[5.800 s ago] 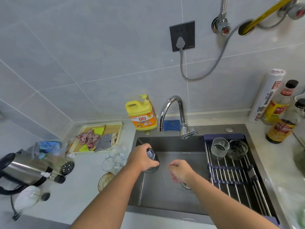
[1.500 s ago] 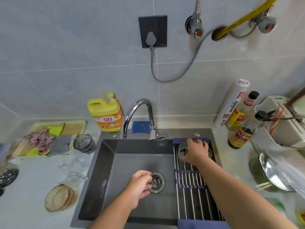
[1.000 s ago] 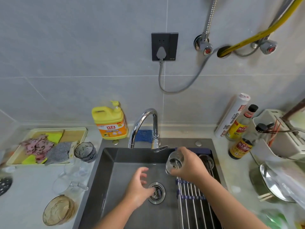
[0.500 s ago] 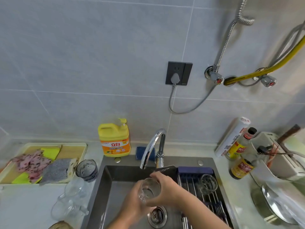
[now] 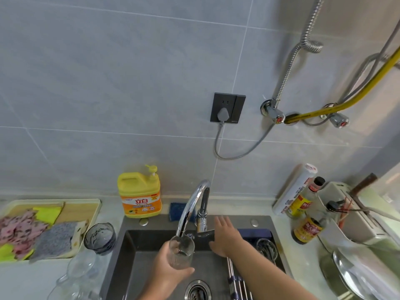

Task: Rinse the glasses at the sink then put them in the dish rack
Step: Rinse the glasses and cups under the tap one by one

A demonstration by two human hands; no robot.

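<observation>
My left hand [image 5: 171,271] is wrapped around a clear ribbed glass [image 5: 181,251], fingers curled under and round its lower half, thumb on the near side. I hold it upright over the sink [image 5: 138,256], its mouth right under the spout of the chrome faucet [image 5: 190,204]. Whether water is running into it I cannot tell; the glass is see-through and the spout end sits just inside its rim.

My right hand [image 5: 226,237] is flat and open, fingers spread and pointing toward the wall, palm down on the faucet's lever [image 5: 205,232], gripping nothing that I can see. Its forearm crosses above the dish rack [image 5: 236,280], the roll of metal bars lying across the right side of the sink.

At the far end of that rack, just right of my wrist, another glass [image 5: 267,249] stands with its mouth up. On the counter left of the sink a dark tinted glass [image 5: 100,237] stands upright, and nearer me there are more clear glasses [image 5: 80,271], hard to tell apart. Behind the sink's left corner stands a yellow detergent bottle [image 5: 139,192], with a blue sponge [image 5: 177,211] beside the faucet base. A tray of cloths [image 5: 43,226] is at far left, sauce bottles [image 5: 307,215] at right.
</observation>
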